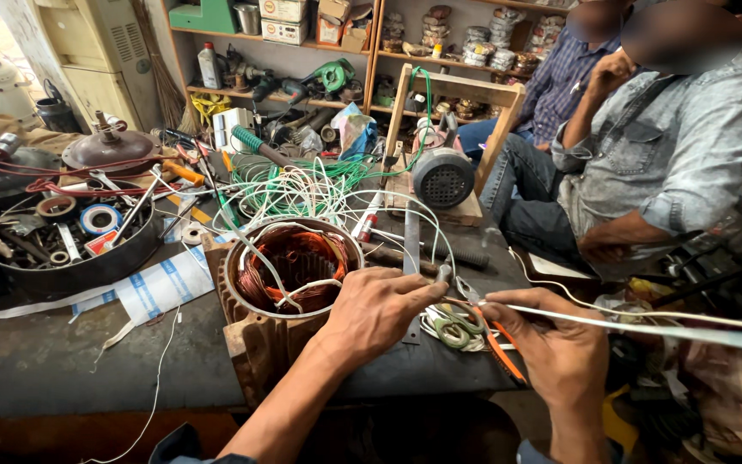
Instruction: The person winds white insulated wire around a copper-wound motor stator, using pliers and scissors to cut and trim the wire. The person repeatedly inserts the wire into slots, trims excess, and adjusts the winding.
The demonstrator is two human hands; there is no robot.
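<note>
A motor stator (289, 275) with copper windings stands upright on the dark workbench (62, 361), white and green lead wires (302, 193) spilling out of it. My left hand (380, 309) rests against the stator's right rim and pinches a thin white wire near its fingertips. My right hand (551, 344) grips orange-handled pliers (495, 339) together with a white sleeve or wire (646, 325) that runs off to the right. Both hands meet just right of the stator, above a small coil of green-white wire (453, 331).
A round tray of tools and tape rolls (70, 241) sits at the left. A small grey motor on a wooden stand (444, 176) is behind. Two seated people (646, 146) are at the right. Shelves of tools and boxes (302, 51) line the back wall.
</note>
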